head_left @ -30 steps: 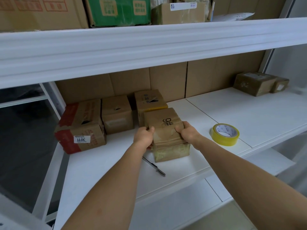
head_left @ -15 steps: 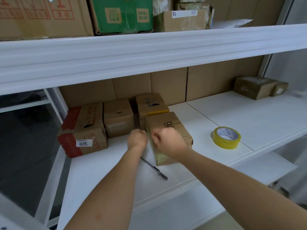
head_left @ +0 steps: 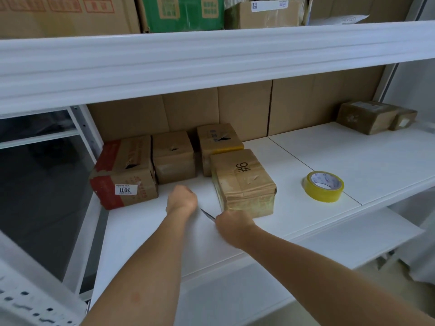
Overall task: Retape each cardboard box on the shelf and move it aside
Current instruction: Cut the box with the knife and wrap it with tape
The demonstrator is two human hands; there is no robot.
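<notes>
The 9# box [head_left: 243, 182] sits on the white shelf [head_left: 353, 158] just right of center in the head view, taped over the top and front, nobody touching it. Right behind it at 12 o'clock is a box with a yellow edge [head_left: 217, 144], looks like it's touching or nearly so. At 10 o'clock from the 9# box there's a plain brown box [head_left: 173, 156] with a torn hole on top, and left of that, right up against it, a red-striped box [head_left: 123, 172] with a 3011 sticker, also torn open on top.

Left hand [head_left: 181, 200] is low on the shelf at 9 o'clock from the 9# box, fingers curled under, can't see anything in its grip. Right hand [head_left: 231, 225] is just in front of the 9# box at 6 o'clock, down over a dark pen [head_left: 207, 214] that pokes out toward 10 o'clock; honestly can't tell if the grip is actually on the pen or just over it.

Yellow tape roll [head_left: 323, 186] lies flat at 3 o'clock, well apart. Two more taped boxes [head_left: 367, 117] sit far off at 2 o'clock.
</notes>
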